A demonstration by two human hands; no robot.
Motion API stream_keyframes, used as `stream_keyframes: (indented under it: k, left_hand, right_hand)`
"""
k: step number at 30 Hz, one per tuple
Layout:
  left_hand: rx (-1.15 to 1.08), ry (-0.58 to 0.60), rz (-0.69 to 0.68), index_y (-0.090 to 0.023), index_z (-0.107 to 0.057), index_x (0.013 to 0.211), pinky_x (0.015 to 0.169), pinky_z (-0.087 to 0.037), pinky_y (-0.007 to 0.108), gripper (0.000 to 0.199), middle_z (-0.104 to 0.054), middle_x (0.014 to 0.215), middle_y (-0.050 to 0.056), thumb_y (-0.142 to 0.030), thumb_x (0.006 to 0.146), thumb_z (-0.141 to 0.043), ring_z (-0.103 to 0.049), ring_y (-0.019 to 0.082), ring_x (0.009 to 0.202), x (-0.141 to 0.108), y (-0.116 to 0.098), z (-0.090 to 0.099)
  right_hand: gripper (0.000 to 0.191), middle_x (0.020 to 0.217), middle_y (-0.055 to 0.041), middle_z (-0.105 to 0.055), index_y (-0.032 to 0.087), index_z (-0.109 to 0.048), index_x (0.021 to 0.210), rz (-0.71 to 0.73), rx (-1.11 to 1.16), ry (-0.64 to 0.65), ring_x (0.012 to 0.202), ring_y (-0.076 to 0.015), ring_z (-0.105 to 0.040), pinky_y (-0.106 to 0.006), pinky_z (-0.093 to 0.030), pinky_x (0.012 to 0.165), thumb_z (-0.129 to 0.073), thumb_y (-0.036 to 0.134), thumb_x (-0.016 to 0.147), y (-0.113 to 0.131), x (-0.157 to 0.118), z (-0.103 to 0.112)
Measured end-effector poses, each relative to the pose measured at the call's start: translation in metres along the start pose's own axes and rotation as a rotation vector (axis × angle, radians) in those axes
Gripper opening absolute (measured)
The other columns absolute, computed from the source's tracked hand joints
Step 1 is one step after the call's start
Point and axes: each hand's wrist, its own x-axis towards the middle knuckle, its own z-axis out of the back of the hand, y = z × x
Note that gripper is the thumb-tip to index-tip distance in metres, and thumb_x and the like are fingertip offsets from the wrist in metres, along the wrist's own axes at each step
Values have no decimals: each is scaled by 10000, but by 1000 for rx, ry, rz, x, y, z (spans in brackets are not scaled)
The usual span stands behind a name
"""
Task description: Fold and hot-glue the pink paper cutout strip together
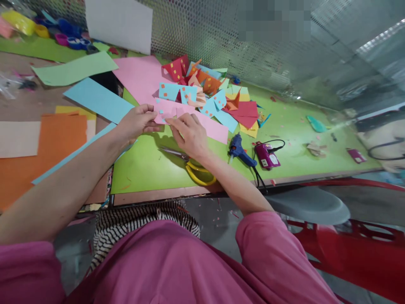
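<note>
My left hand [139, 120] grips the left end of a pink paper piece [164, 108] with small blue squares on it, thumb and fingers closed on its edge. My right hand [191, 133] is at the same piece, its fingertips pinched together against the front; whatever is between them is hidden. Beneath the right wrist lie scissors [199, 174] with yellow handles, blades pointing left. A longer pink paper strip [213, 127] extends to the right behind the right hand. Just beyond the hands are blue paper bows [169, 91] with orange squares.
A blue glue gun [238, 148] and a purple box with a cable [267, 156] lie right of my right arm. Red and orange folded papers [177, 68] are heaped behind. Blue [99, 99], green [76, 69] and orange sheets [61, 135] lie left. A grey stool [310, 204] stands by the table's front edge.
</note>
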Motion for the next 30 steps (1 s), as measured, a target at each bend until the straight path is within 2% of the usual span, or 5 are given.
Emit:
stream_keyframes:
  k: [9,18,24,28,30]
  left_hand:
    - [39,25,-13,-170,-573,886,657,-608,210,70,-652,755,-20,-114,891,-614,-663,84,604,0,0,1]
    - [15,16,-17,-169,-597,926,687,-616,211,60,-689,768,-18,-114,900,-595,-684,84,614,2,4,2]
    - [-22,16,-26,-159,-598,926,686,-617,214,53,-739,816,28,-127,890,-620,-733,119,695,1,4,3]
    - [-22,21,-3,-160,-602,929,659,-617,208,54,-754,818,40,-125,888,-607,-731,122,676,1,3,3]
    - [-4,18,9,-161,-609,941,668,-621,211,73,-756,825,39,-132,875,-619,-728,119,667,2,2,5]
  right_hand:
    - [401,1059,-116,-650,194,-617,1377,101,-213,138,1014,-257,-534,-401,-473,851,-367,223,1064,-4,-4,-7]
    - [433,1179,-160,-645,109,-573,1406,35,-10,175,1091,-295,-552,-453,-486,940,-492,262,1009,2,-6,-8]
    - [330,965,-36,-652,199,-641,1268,-212,539,-23,764,-156,-542,-330,-502,760,-513,334,996,-11,-5,-4]
    - [221,808,14,-579,204,-662,1001,-340,661,-81,665,-120,-453,-280,-428,669,-602,410,948,-13,-3,-1]
    - [293,723,33,-515,209,-589,830,-385,669,-108,650,-117,-428,-274,-388,643,-620,482,933,-14,-3,0]
